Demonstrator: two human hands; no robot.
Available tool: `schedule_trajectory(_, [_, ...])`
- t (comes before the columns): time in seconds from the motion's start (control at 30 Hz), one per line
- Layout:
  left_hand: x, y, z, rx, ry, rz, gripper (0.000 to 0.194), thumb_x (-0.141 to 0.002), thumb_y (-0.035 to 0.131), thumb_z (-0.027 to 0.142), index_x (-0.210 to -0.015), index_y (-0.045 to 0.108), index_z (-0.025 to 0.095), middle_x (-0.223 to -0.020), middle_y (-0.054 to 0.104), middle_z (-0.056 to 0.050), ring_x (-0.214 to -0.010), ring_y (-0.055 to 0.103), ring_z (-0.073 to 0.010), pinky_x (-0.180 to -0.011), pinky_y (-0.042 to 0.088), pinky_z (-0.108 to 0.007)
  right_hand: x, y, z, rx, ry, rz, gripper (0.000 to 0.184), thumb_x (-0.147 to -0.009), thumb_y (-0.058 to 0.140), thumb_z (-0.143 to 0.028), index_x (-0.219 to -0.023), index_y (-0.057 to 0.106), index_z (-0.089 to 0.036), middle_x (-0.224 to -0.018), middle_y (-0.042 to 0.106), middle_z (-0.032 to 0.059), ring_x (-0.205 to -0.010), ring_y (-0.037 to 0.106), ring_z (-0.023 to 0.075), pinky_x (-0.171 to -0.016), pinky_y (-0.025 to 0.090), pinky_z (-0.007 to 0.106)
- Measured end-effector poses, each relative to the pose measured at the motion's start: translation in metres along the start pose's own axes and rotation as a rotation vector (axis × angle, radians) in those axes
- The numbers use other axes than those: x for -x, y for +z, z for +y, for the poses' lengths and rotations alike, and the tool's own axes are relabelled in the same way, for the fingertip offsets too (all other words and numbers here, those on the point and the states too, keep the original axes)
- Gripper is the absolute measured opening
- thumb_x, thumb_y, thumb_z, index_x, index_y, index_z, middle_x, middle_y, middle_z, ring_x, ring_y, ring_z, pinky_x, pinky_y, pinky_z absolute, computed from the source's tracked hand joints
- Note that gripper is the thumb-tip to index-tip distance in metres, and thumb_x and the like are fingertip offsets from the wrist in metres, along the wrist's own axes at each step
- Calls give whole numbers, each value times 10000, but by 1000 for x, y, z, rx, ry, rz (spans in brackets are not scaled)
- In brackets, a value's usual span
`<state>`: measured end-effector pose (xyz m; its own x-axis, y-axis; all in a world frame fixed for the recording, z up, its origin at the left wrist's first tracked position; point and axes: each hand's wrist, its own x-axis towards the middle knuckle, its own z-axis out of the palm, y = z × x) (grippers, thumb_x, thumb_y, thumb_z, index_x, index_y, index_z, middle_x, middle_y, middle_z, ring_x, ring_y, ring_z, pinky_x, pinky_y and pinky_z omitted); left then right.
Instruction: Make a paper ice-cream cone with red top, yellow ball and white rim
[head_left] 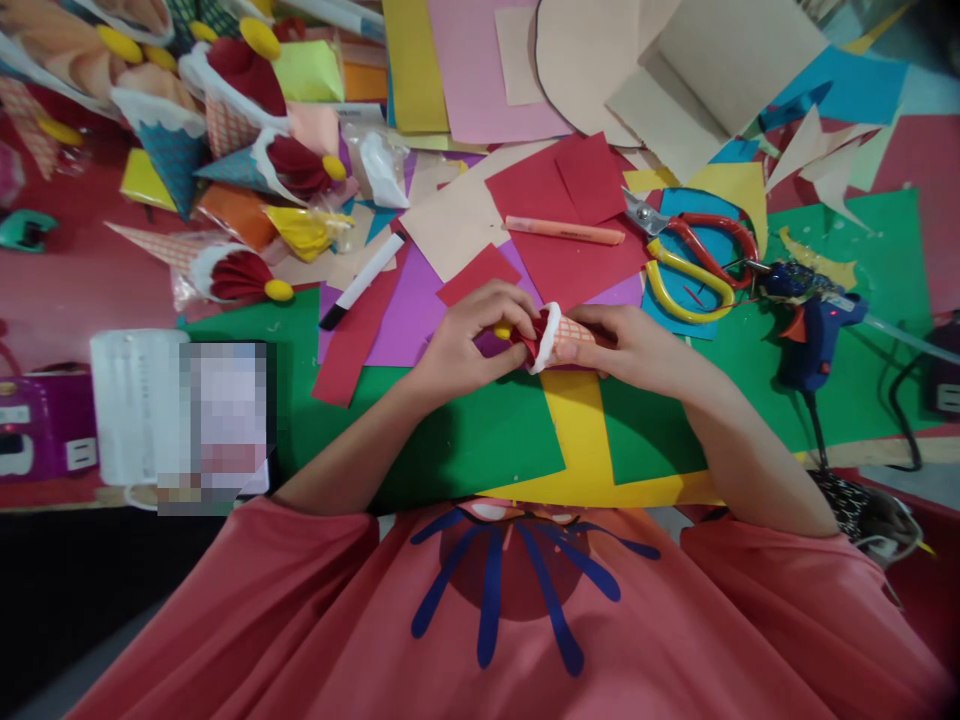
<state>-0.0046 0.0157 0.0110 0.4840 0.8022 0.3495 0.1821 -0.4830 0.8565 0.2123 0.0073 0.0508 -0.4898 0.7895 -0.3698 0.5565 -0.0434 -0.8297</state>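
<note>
Between my hands lies a small paper ice cream cone [571,338] on its side, orange-checked with a white fluffy rim and a dark red top. My right hand [637,345] is closed around the checked cone part, its thumb along the near side. At the rim, the fingers of my left hand [487,335] pinch the red top [535,342]. A bit of yellow shows between the left thumb and fingers. The cone's tip is hidden by my right hand.
Scissors [694,255] and a blue hot glue gun [821,325] lie to the right. An orange marker [564,231], a white marker [363,281] and red sheets [551,190] lie beyond my hands. Several finished cones [240,95] crowd the far left. A phone [232,415] sits near left.
</note>
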Motion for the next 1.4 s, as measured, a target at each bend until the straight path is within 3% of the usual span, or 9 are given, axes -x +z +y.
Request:
schedule_trajectory(0.33, [1, 3, 1, -39, 74, 28, 71, -802, 660, 146, -791, 615, 199, -912, 689, -12, -885, 655, -124, -799, 520, -260, -1, 7, 1, 40, 20, 65, 625, -790, 536, -731, -802, 632, -114, -623, 444, -29, -576, 350, 87, -546, 202, 267])
schedule_trajectory(1.4, [1, 2, 1, -36, -7, 14, 76, -838, 663, 256, -783, 639, 209, -927, 696, -31, -896, 651, -153, -813, 534, -317, -2, 6, 1, -10, 43, 42, 627, -777, 559, -726, -870, 666, -115, -690, 538, 3, -602, 367, 100, -554, 226, 263])
